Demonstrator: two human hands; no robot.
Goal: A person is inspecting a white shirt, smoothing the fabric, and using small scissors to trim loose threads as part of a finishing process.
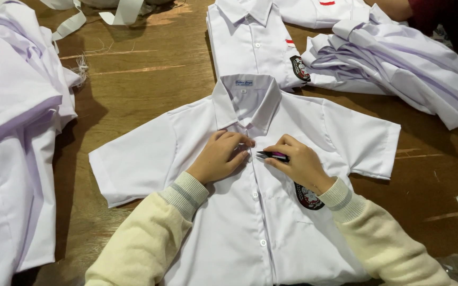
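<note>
Wooden tabletop (144, 69) is covered by a flat white shirt (250, 212), its placket pressed under the left hand (221, 156). A small dark tool (272, 155) is pinched in the right hand (300, 164). Stacked shirts (17, 132) are piled at the left, a folded shirt (255, 42) and heaped shirts (398, 58) behind.

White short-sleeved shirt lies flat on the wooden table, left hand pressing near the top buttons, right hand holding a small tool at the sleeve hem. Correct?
Not quite. In the head view the right hand holds the small tool at the button placket below the collar, not the sleeve hem. The rest stands.
</note>
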